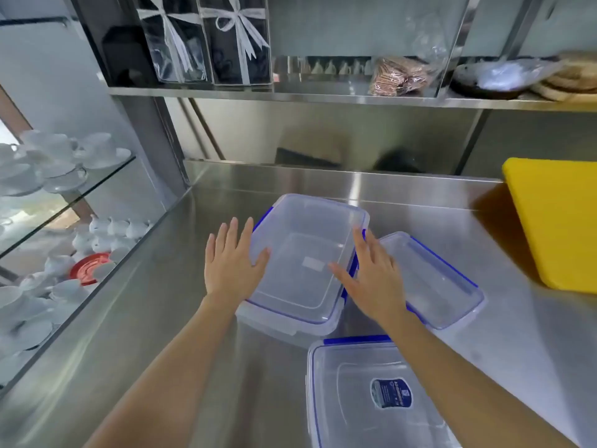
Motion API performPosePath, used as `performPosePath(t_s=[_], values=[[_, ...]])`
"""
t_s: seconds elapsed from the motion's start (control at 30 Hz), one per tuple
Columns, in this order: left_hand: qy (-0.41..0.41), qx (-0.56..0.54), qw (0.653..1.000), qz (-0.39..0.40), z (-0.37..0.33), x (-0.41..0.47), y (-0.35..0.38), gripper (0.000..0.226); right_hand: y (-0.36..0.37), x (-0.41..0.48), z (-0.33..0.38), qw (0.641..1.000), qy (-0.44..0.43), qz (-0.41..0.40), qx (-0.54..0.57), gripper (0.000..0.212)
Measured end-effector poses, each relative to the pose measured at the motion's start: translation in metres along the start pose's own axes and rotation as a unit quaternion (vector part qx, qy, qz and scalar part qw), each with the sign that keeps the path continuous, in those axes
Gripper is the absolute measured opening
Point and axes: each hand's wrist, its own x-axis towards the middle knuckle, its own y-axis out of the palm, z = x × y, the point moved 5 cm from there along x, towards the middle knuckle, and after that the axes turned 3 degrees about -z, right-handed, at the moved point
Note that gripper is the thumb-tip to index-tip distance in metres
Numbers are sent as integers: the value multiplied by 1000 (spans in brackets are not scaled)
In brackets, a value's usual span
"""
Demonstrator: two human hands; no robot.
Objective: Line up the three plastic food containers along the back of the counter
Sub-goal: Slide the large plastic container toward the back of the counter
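Two bare forearms, left hand (230,263), right hand (371,279) — no sleeves, no jewellery

Count's easy enough: three clear plastic containers with blue clips, the big one (307,260), a smaller one (433,279) to its right and a labelled one (371,396) nearest the camera. Two hands, left (231,263) and right (371,279), one yellow board (559,221), two ribboned gift boxes (206,40), and a heap of white cups (58,163) too jumbled to count.

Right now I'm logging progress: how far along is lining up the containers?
Nothing is lined up yet: all three sit clustered mid-counter. In hand: left hand and right hand flank the large container, open. Left: the smaller container and the labelled container.
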Motion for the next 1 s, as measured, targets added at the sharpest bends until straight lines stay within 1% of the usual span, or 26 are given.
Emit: performPosePath(t_s=[0.07,0.13,0.2,0.27,0.33,0.37,0.43,0.57,0.73,0.83,0.93,1.0], values=[[-29,-16,999,20,7,1,4,65,11,-4,0,998,24,33,41,96],[-50,-43,996,66,11,2,10,64,22,-10,-1,989,64,59,118,93],[-70,-70,989,107,10,2,13,58,34,-11,-1,969,128,79,194,88],[-88,-77,985,125,11,4,12,57,43,-8,0,943,192,101,251,90],[-112,-75,979,151,15,7,14,62,51,-5,4,913,222,108,323,93],[-128,-80,975,161,18,9,15,65,53,-3,6,904,231,102,344,93],[-159,-103,968,164,26,13,15,69,55,1,7,897,247,84,357,92],[-202,-168,956,129,39,16,9,64,59,15,14,893,248,68,370,79],[-256,-230,933,100,65,30,-1,53,67,42,36,879,232,76,410,64],[-270,-276,919,77,84,45,-4,45,76,62,53,865,220,90,442,59],[-278,-323,903,55,103,61,-3,33,89,86,68,862,204,100,453,56],[-276,-321,904,53,114,72,0,34,97,103,81,863,182,119,457,56]])
